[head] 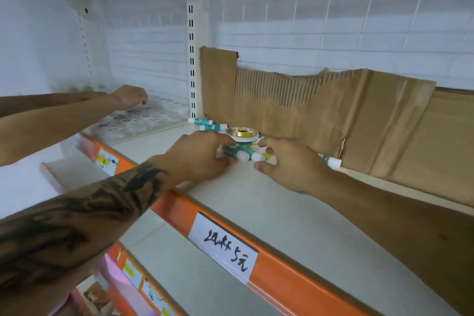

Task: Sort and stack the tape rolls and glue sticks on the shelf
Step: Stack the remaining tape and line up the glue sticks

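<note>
Head view showed a small cluster of glue sticks [239, 153] lying flat on the white shelf [269, 202], their long axes running roughly left to right, white caps toward the right. The left hand [197, 159] curled its fingers round the cluster's left end; the right hand [289, 161] pinched its right end, though exactly which sticks it held was hard to tell. Just behind the cluster sat a tape roll [242, 134], flat, hole up. Two more glue sticks [207, 123] lay behind and left of the cluster; another [332, 161] lay to its right. Torn cardboard [333, 115] stood behind. An orange edge strip [282, 274] carried a handwritten label [224, 247]. Another person's hand [130, 96] reached over a clear tray [143, 120] far left.
</note>
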The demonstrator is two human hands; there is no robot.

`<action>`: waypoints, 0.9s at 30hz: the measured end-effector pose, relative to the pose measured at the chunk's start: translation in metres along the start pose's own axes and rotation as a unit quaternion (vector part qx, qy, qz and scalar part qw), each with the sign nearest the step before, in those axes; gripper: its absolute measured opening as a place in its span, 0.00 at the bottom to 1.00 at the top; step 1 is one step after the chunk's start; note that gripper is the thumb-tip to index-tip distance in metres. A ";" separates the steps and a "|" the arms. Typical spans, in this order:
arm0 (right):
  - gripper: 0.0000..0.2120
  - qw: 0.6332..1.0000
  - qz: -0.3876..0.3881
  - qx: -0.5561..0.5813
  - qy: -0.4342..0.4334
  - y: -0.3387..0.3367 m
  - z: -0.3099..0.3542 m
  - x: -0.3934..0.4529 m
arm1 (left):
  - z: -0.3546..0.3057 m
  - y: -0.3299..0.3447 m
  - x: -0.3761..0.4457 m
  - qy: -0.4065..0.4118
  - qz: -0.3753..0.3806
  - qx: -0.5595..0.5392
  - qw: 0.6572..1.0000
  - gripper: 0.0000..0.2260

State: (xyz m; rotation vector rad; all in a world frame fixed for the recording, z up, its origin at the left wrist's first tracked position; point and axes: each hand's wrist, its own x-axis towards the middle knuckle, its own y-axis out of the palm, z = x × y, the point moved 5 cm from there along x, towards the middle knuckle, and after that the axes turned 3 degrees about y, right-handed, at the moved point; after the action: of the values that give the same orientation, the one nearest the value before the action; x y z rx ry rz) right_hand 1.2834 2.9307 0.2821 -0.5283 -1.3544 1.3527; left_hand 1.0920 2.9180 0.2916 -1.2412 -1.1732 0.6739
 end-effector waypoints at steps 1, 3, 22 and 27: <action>0.19 1.000 -0.006 0.009 0.012 0.003 0.001 0.003 | 0.005 0.002 0.009 0.029 -0.001 0.004 1.000 0.16; 0.13 0.999 -0.019 0.020 0.030 0.010 0.003 0.009 | 0.014 0.007 0.024 0.081 -0.012 -0.003 0.997 0.14; 0.05 0.955 -0.108 0.034 0.275 -0.104 -0.026 -0.147 | -0.043 -0.002 0.017 0.254 -0.026 -0.201 0.946 0.09; 0.05 0.923 -0.196 0.034 0.329 -0.176 -0.045 -0.282 | -0.180 -0.017 -0.024 0.324 -0.030 -0.273 0.905 0.06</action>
State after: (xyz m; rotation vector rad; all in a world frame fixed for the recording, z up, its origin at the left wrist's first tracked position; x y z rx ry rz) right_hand 1.4736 2.6576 0.3240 -0.5612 -0.7947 0.7810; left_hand 1.2486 2.8279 0.3167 -1.7119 -0.8398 -0.1555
